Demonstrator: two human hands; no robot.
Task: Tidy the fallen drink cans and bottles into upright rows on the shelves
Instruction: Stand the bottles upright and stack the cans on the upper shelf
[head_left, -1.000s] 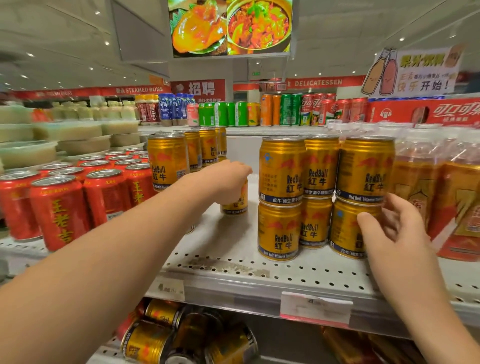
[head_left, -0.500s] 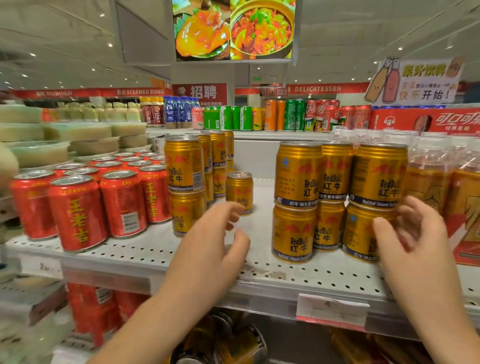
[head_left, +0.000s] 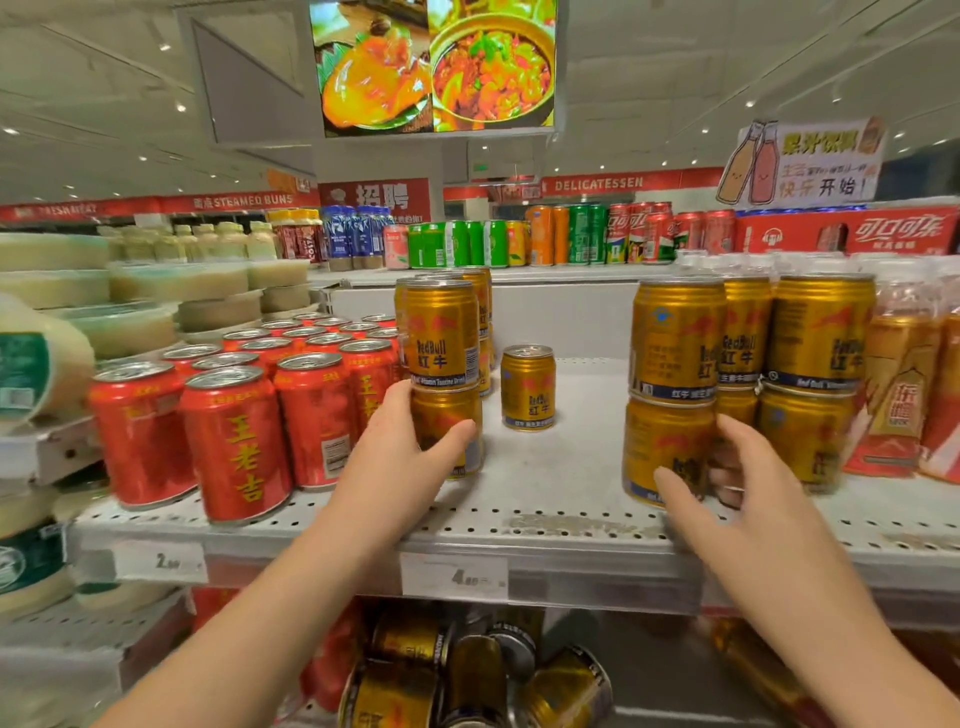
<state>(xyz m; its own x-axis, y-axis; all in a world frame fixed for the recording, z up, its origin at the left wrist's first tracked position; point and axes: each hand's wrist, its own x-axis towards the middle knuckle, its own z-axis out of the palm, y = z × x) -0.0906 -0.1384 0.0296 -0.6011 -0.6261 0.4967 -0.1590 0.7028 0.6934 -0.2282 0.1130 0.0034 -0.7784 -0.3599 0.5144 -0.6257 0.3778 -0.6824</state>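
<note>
Left hand (head_left: 402, 457) wraps the left stack's bottom can (head_left: 449, 431), thumb across its front, fingers round the side next to the red cans (head_left: 234, 441). Right hand (head_left: 743, 499) grips the right stack's bottom can (head_left: 667, 452), thumb on the front, fingers tucked into the gap beside the neighbouring column. The hands are well apart, each clamped on its own gold can. Each held can carries another gold can on top, so both stacks are two high. Between the stacks a lone can (head_left: 527, 387) stands upright further back on the shelf (head_left: 571, 535), touching neither stack. Progress, as judged: this shelf is mostly in order. Everything on it is upright, with the red cans in rows and the gold cans in stacked columns. The gold block is split by a bare gap, though, and the lone can belongs to no row. Left to do: close the stacks up, then deal with the fallen cans (head_left: 467, 670) heaped on their sides on the shelf below, probably the bulk of the remaining work. Around: bottles (head_left: 904, 395) just beside the right stack, pale tubs (head_left: 156, 280) at far left, a price tag (head_left: 452, 577) on the shelf lip. Risk: sliding a bottom can may tip the one riding on it. The red cans and bottles hem the stacks in on their outer sides.
</note>
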